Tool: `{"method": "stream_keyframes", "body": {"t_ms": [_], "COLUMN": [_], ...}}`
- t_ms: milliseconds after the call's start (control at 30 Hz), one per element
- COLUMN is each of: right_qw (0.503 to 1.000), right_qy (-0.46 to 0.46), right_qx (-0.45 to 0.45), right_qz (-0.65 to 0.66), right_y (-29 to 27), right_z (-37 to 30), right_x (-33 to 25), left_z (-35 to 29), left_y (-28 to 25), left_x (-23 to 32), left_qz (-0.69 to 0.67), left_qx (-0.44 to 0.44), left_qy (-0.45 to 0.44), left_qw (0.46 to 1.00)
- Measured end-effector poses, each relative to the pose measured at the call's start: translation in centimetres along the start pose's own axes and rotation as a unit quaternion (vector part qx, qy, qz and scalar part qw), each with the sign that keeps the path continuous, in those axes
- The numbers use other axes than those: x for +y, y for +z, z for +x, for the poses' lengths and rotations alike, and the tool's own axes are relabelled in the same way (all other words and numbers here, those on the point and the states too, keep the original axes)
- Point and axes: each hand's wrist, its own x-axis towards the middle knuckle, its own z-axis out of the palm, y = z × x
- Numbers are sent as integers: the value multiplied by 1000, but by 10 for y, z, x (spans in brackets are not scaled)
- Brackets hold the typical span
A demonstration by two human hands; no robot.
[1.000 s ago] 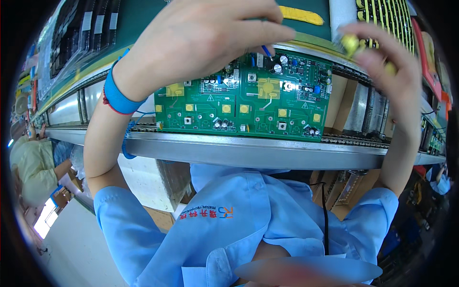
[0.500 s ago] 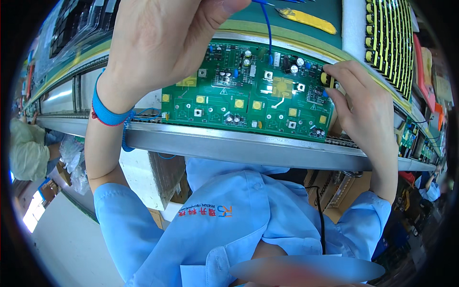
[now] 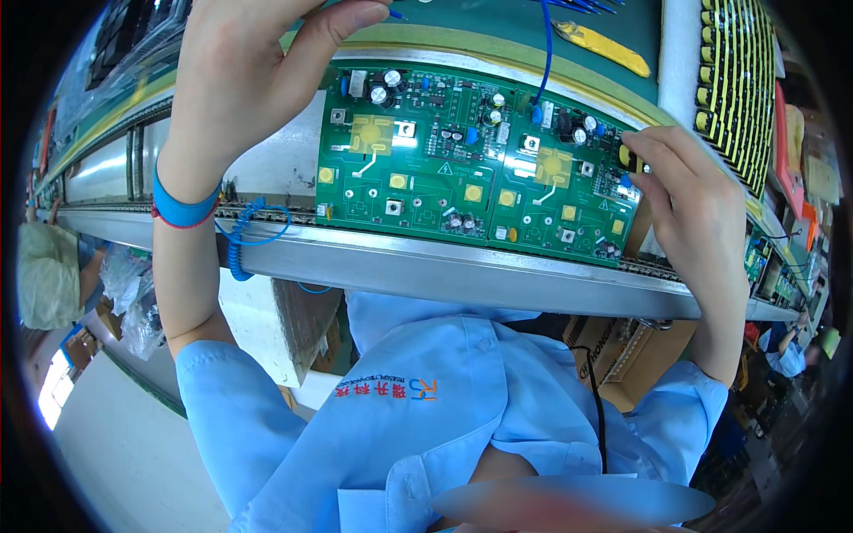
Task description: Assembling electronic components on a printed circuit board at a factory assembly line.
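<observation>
A green circuit board [image 3: 426,209], made of two like halves with yellow squares and small parts, lies on the metal rails. At its right end, my right hand [image 3: 693,182] has thumb and fingers closed around a yellow-and-black coil part [image 3: 628,158] by the board's edge. My left hand [image 3: 258,80] is raised over the board's far left corner, its upper fingers cut off by the top of the view. Past its thumb pokes the tip of a blue wire [image 3: 397,14], pinched there. Another blue wire [image 3: 548,53] stands up from the board's right half.
On the green mat beyond lie a yellow cutter knife [image 3: 604,49] and several blue wires [image 3: 582,6]. At the far right, a tray [image 3: 746,98] holds rows of yellow-and-black parts. A metal rail [image 3: 444,265] runs along the near side. A blue coiled cord [image 3: 235,240] hangs near my left wrist.
My left hand has moved left, uncovering the board's left half. The whole view has shifted a little, while my right hand stays at the coil part.
</observation>
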Motion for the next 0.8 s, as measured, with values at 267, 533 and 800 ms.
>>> {"method": "stream_keyframes", "body": {"t_ms": [267, 533, 800], "right_qw": [1000, 1000, 1000], "right_qy": [4, 20, 20], "right_qx": [-7, -4, -13], "right_qz": [11, 4, 16], "right_y": [0, 0, -2], "right_z": [3, 4, 7], "right_x": [-1, 0, -4], "left_z": [-13, -13, -19], "left_y": [-4, 7, -3], "left_x": [-5, 1, -15], "left_qz": [59, -17, 33], "left_qx": [18, -10, -10], "left_qy": [33, -97, -16], "left_qw": [998, 995, 999]}}
